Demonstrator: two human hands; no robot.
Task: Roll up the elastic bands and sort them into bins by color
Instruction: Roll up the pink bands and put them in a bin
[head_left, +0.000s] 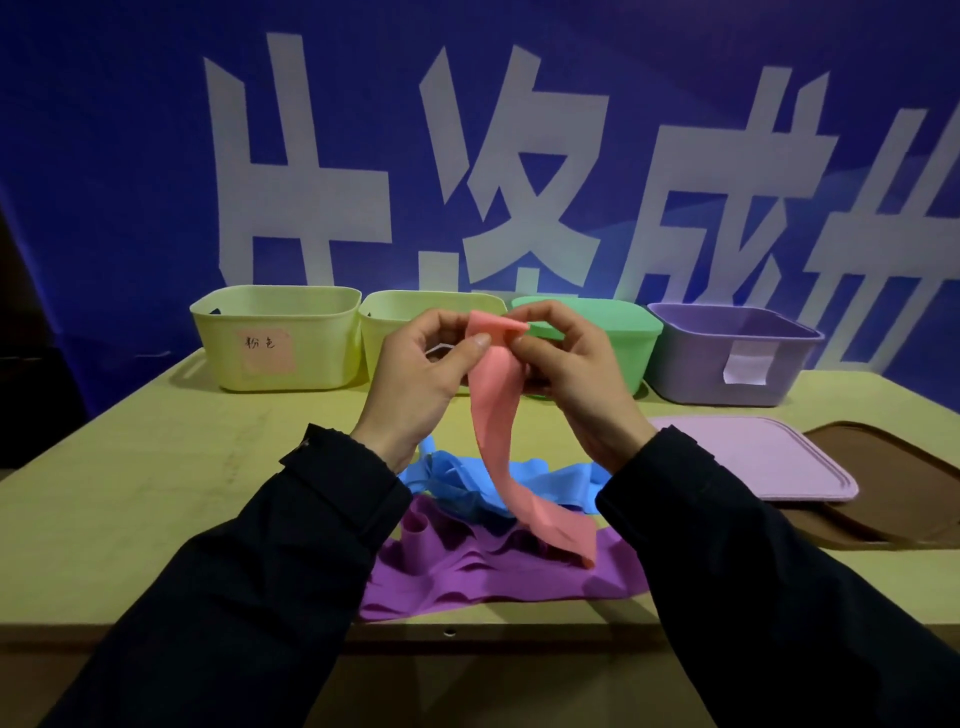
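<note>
Dim overall, cool cast. Brightest patch mid-frame on backdrop (519, 156) just above bins (275, 338); corners fall off to near black, esp. lower L and R where sleeves (249, 571) lose all detail. Soft shadows under bins on tabletop (156, 467). No hard glare. Wide-angle bend: tabletop edges and backdrop lettering curve toward frame edges. Center fairly sharp, hands (415, 374) slightly soft.

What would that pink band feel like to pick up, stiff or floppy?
Probably very floppy: the pink band hangs limp from both hands, left hand and right hand, and twists as it drops. Likely light, since fingertips alone pinch its top edge. Its lower end drapes over the purple band, so it would likely sag and trail when lifted.
</note>
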